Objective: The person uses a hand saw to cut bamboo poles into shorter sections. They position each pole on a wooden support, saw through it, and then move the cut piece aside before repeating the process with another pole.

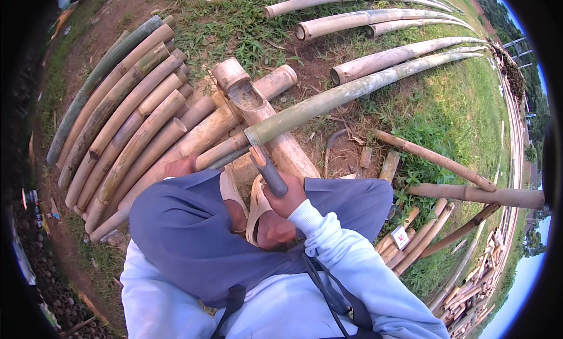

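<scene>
Gripping a dark cylindrical tool (274,179) in the right hand (286,198), fully closed round it, just on the near side of the notched bamboo log (288,151); resting the left hand (182,166) left of that log, by the end of a pale bamboo section (221,153) in line with the long green pole (352,94); cannot tell whether closed on it. Can see the green pole lying across the notched log and stretching far off to its right. Can make out loose poles (375,16) on the grass (469,98) beyond the log, well apart from it, and stacked bamboo lengths (134,113) to its left. Can spot short bamboo pieces (423,240) to its near right, under a small white tag (400,237). Wearing tan sandals (230,189) near the log's close side.
</scene>
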`<act>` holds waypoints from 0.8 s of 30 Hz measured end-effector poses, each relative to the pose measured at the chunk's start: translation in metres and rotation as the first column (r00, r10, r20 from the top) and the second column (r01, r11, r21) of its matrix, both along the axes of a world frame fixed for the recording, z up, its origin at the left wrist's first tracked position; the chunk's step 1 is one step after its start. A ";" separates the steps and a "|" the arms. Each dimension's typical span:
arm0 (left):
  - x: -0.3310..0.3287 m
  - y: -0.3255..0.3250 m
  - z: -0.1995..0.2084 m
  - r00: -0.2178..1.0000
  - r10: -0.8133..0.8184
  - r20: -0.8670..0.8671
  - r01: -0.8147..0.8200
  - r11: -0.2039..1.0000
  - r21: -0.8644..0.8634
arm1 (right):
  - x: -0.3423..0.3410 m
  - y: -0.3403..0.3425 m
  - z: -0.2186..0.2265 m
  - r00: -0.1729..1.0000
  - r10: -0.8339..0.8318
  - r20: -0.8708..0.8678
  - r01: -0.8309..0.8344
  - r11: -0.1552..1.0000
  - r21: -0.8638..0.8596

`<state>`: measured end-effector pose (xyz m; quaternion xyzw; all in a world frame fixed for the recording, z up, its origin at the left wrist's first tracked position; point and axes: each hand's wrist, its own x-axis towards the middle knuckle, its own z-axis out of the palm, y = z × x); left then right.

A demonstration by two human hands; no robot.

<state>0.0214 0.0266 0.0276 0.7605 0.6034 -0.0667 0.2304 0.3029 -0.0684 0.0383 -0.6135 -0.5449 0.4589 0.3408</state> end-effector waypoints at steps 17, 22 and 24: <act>-0.010 0.002 -0.021 0.999 0.007 0.035 -0.007 1.000 0.003 | 0.002 -0.003 -0.015 1.000 -0.011 0.006 0.011 0.999 0.051; -0.029 -0.010 -0.036 0.998 0.050 0.023 -0.050 0.998 0.038 | 0.022 -0.074 0.046 0.999 0.026 -0.027 -0.028 0.995 -0.092; -0.033 -0.011 -0.035 0.998 0.060 0.011 -0.060 0.998 0.031 | 0.044 -0.115 0.088 0.998 0.058 -0.020 -0.060 0.987 -0.151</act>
